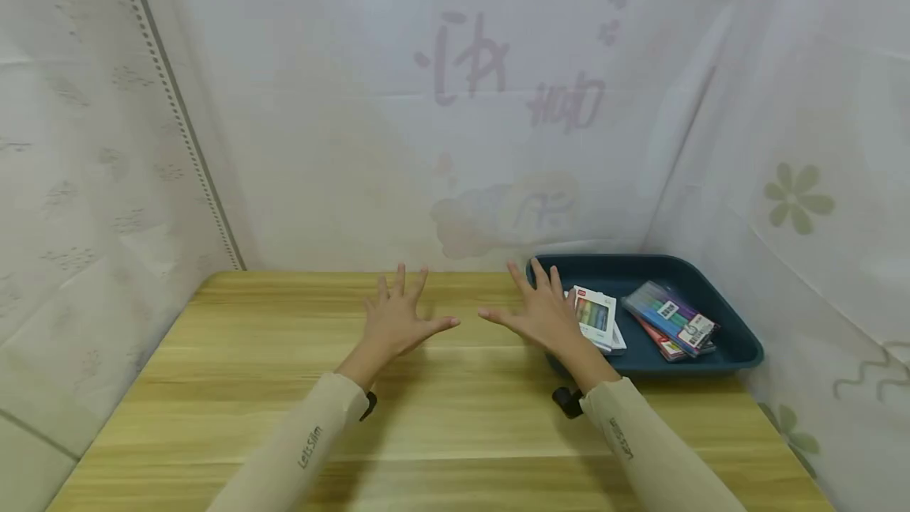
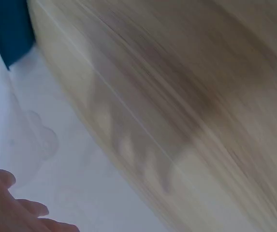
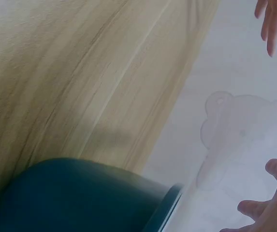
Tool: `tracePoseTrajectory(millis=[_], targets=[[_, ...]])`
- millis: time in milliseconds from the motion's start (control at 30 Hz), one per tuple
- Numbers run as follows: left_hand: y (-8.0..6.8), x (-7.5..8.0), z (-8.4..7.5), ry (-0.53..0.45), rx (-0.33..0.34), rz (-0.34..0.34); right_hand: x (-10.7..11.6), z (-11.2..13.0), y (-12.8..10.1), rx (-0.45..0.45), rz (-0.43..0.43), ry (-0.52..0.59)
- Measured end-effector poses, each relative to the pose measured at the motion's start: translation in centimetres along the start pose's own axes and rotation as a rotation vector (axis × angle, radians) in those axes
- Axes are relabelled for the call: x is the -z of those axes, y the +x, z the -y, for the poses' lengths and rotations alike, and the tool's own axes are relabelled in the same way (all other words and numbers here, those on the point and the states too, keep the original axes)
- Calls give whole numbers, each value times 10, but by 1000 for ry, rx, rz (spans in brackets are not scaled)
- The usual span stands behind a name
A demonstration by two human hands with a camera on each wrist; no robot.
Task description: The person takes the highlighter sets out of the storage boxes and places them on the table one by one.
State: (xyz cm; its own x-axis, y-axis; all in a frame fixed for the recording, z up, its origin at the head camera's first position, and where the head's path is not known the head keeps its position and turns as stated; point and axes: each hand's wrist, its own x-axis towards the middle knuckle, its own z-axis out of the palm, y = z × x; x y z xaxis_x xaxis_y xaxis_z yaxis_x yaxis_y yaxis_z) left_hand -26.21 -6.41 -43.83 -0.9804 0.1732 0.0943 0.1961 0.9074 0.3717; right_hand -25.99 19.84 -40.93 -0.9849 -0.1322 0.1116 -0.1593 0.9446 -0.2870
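Two hands are shown spread above a wooden surface [image 1: 455, 385], palms down and fingers splayed wide; nothing is held by either. The left hand [image 1: 398, 321] is seen over the middle of the surface, its thumb pointed toward the right hand [image 1: 543, 313], and the two thumbs are separated by a small gap. The right hand is placed just beside the near-left corner of a dark blue tray [image 1: 739, 346], which is partly overlapped by its outer edge in the head view. The tray is set at the far right of the surface, close to the white printed curtain [image 1: 455, 101] by which the scene is enclosed. Inside the tray, several packs of coloured pens [image 1: 596, 314] are laid flat, one of them a clear case [image 1: 671, 316] resting across another pack. Beige sleeves [image 1: 306, 441] are worn on both forearms. In the wrist views only fingertips, blurred wood grain and the tray's outer wall are visible.
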Motion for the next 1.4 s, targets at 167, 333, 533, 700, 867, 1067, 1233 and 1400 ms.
tracePoseTrajectory(millis=[167,333,533,700,867,1067,1233,1400], targets=[[-5,-5,-17,-102,-15,15,5,-7,-10,6,-30,13],[-10,-10,-37,-254,-55,18,7,-21,-22,4,-78,9],[-11,-18,-60,-408,-66,4,8,-41,-38,-9,-120,95],[-7,-26,-81,-466,-61,33,12,-56,-53,-42,-141,201],[-4,-39,-99,-573,-51,9,17,-70,-61,-65,-201,222],[-5,-60,-120,-733,-75,-55,19,-88,-69,-103,-297,245],[-5,-73,-132,-841,-78,-71,24,-102,-72,-137,-333,293],[-5,-87,-143,-889,-35,-38,28,-121,-74,-153,-374,320]])
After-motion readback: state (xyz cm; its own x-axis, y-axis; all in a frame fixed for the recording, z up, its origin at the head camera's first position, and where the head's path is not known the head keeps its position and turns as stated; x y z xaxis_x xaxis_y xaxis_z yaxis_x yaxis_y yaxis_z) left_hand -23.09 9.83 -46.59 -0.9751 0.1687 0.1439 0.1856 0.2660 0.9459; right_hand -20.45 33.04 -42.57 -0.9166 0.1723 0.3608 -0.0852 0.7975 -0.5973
